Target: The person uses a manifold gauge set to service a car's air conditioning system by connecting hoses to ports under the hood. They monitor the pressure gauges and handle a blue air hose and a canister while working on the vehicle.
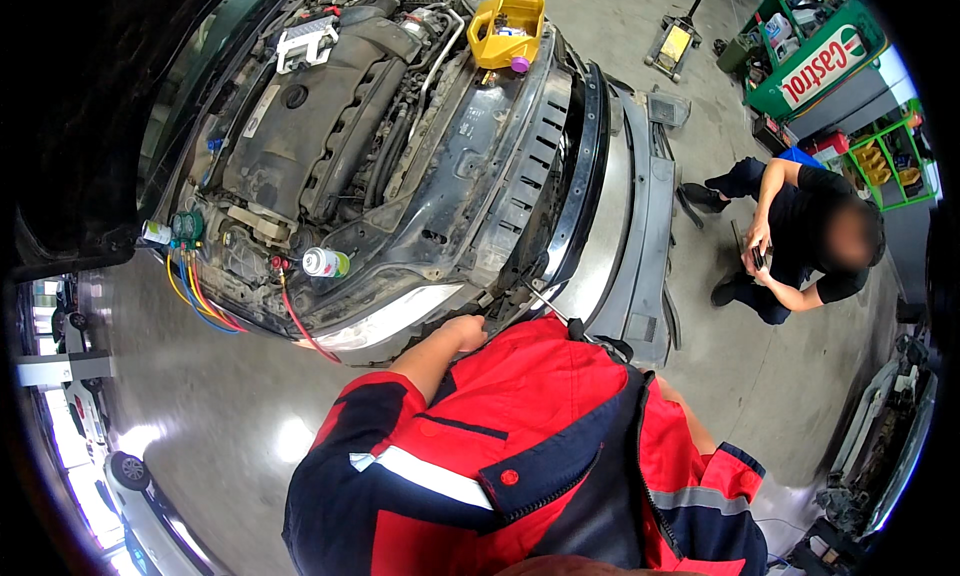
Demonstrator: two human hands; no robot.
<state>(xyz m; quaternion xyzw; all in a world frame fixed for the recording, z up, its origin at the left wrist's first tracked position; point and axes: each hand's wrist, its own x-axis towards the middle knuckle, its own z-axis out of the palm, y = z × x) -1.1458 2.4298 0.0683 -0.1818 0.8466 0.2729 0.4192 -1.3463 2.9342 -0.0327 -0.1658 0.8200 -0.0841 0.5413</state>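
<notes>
Workshop, bare grey concrete floor (250, 386), with glare spots at left. Largest on it: a car (440, 216), hood up, engine bay exposed, front end stripped to its crossbars. A long, curved grey panel (650, 226) lies along the front. Green storage stand (765, 101) at upper right, stocked with bottles and boxes. Second person (823, 183) at right, dark clothes, crouched low, both hands together at a small dark object, too small to identify.

Wearer's red and navy jacket (540, 376) fills the lower middle, leaning in at the car's front corner. Dark engine cover (320, 126) central in the bay; pale headlight (395, 314) at the near corner. Yellow jug (485, 51), side cut open, on the front crosspiece. Colored hoses (205, 301) hang over the near side. White-and-green can (325, 263) just behind the headlight.

Left hand (465, 333): fingers curled in at the corner, beside the headlight's inner end; cannot tell if it grips anything. Right hand hidden by the jacket, state unknown. Thin metal rod (543, 298) slants just ahead of the jacket.
</notes>
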